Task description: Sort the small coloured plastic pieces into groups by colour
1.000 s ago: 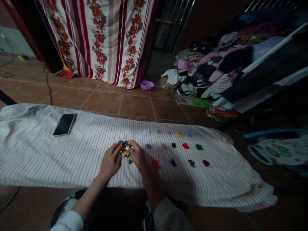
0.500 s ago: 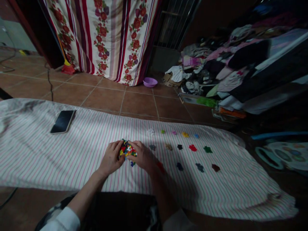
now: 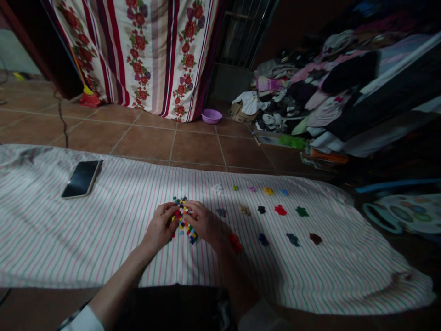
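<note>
A mixed pile of small multicoloured pieces [image 3: 183,223] lies on the striped cloth [image 3: 120,230] between my hands. My left hand [image 3: 161,223] touches the pile's left side, its fingers curved. From the right, my right hand [image 3: 200,220] reaches over the pile with bent fingers. Whether either hand pinches a piece is too small to tell. To the right are small single-colour heaps in rows, among them white [image 3: 217,188], yellow [image 3: 268,191], red [image 3: 280,210], green [image 3: 302,211] and brown [image 3: 315,238]. An orange-red heap [image 3: 235,242] is partly hidden by my right forearm.
A phone [image 3: 81,179] lies on the cloth at the left. Beyond the cloth's far edge are a tiled floor, a purple bowl [image 3: 211,116], a floral curtain [image 3: 141,59] and heaped clothes [image 3: 303,87]. A patterned plastic item [image 3: 409,214] stands at the right.
The pile between my hands is more spread out, with more pieces showing at its top and lower right. The camera view has shifted slightly.
</note>
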{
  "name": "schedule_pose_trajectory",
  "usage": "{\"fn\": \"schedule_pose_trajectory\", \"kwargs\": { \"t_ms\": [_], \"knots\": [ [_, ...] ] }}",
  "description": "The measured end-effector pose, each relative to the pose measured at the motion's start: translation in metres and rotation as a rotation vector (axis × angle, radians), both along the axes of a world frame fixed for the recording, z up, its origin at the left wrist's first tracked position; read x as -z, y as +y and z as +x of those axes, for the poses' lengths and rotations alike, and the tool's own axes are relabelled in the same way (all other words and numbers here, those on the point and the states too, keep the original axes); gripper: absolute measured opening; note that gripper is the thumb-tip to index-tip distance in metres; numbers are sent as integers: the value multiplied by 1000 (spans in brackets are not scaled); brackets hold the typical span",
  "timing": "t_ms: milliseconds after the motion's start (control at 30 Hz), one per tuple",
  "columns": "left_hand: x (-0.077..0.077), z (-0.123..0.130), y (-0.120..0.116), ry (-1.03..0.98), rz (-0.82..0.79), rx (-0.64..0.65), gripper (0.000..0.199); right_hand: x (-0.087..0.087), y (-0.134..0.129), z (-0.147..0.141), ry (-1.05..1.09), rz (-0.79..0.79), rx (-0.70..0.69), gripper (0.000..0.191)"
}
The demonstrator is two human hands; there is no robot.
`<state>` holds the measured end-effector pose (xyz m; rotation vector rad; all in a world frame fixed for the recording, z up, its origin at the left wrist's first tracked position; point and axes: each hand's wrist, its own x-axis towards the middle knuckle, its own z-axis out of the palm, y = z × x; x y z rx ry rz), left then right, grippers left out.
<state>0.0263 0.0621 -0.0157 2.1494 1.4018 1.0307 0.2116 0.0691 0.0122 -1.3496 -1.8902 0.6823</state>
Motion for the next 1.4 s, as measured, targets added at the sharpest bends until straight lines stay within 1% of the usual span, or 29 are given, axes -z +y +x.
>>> {"fn": "schedule_pose_trajectory", "kwargs": {
  "t_ms": [100, 200, 267, 367, 500, 567, 667, 733, 867, 1000, 1133, 1267, 1400],
  "knots": [
    [-2, 0, 3, -24, -31, -12, 31, 1, 1, 2, 41, 12, -7, 27],
    [-8, -3, 1, -17, -29, -37, 32, 1, 2, 0, 53, 48, -31, 27],
    [-14, -7, -2, 30, -24, -52, 33, 0, 1, 0, 47, 42, -59, 28],
    [-21, -14, -6, 91, 6, -30, 38, -3, 0, 5, -17, 23, -86, 31],
    [-27, -20, -9, 163, 59, -12, 44, -10, -2, 14, -64, 33, -56, 27],
    [-27, -21, -9, 186, 56, 13, 41, -14, -4, 15, -105, 15, -52, 26],
    [-26, -18, -8, 185, 25, 71, 30, -19, -8, 9, -213, -42, -81, 27],
    [-25, -14, -7, 158, 15, 87, 22, -22, -10, 4, -274, -74, -72, 26],
    [-23, -9, -3, 120, 28, 64, 17, -21, -10, 0, -288, -62, -41, 28],
    [-24, -7, -1, 134, 41, 54, 22, -17, -7, -1, -232, -22, -70, 30],
    [-26, -5, 0, 121, 35, 0, 23, -17, -4, -4, -192, 6, -86, 30],
    [-31, -4, 1, 109, -36, -42, 23, -21, -3, -6, -201, 15, -81, 26],
    [-36, -3, 4, 99, -136, -94, 25, -18, -3, -5, -198, 35, -92, 26]
  ]
}}
